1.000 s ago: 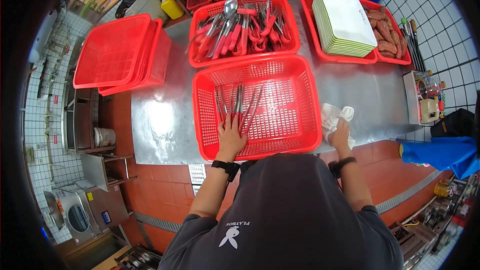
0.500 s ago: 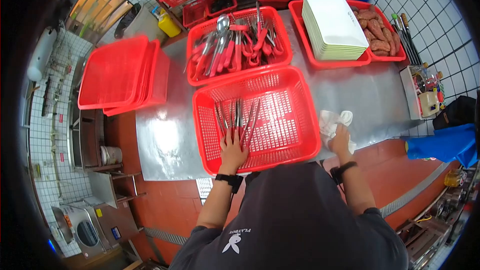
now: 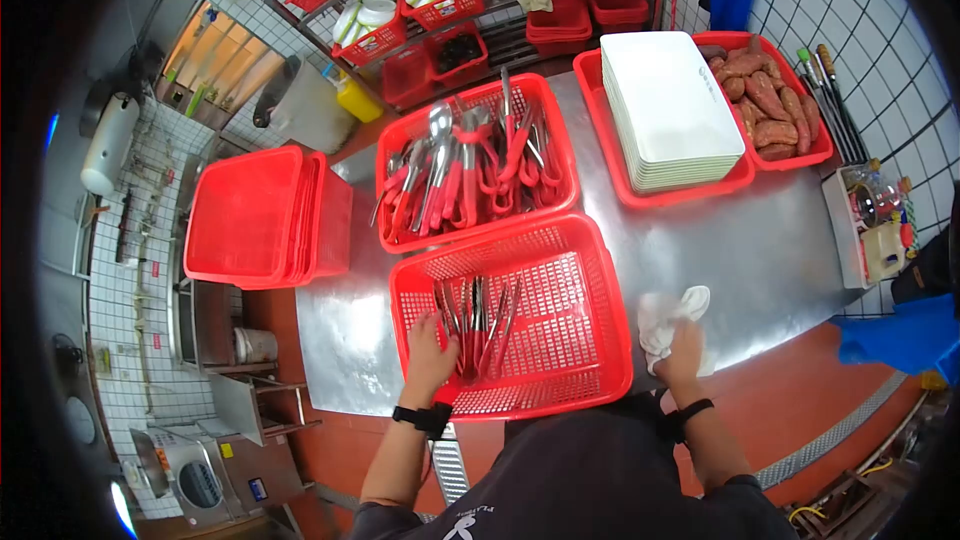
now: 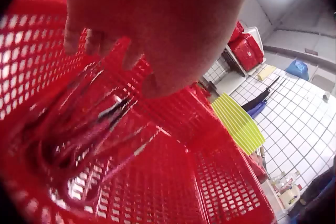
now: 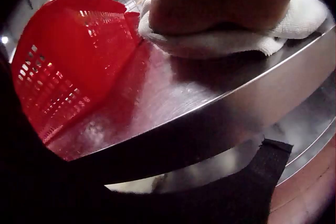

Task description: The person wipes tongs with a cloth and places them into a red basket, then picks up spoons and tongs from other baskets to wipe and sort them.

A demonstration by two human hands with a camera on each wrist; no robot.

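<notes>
My left hand (image 3: 430, 352) hovers at the left side of the front red basket (image 3: 622, 340), fingers apart and holding nothing. Beside its fingers stand several red-handled metal tongs (image 3: 483, 325), grouped at the basket's left end. In the left wrist view the hand (image 4: 152, 29) is above the tongs (image 4: 100, 124), a gap showing between them. On the metal table right of the basket, my right hand (image 3: 684, 355) holds a crumpled white cloth (image 3: 657, 315) against the surface. The right wrist view shows the cloth (image 5: 210, 45) bunched under the hand, its fingers hidden.
Behind the front basket is another red basket (image 3: 560, 195) heaped with tongs and a ladle-like spoon. Stacked white plates (image 3: 670, 100) and a red basket of sausage-shaped brown food (image 3: 770, 105) stand back right. Nested red baskets (image 3: 245, 220) are at left. The table edge (image 5: 220, 98) runs close in front.
My left hand has lifted off the tongs and shifted left towards the basket's side. The right hand stays on the cloth. The head view has tilted up, showing more of the shelves.
</notes>
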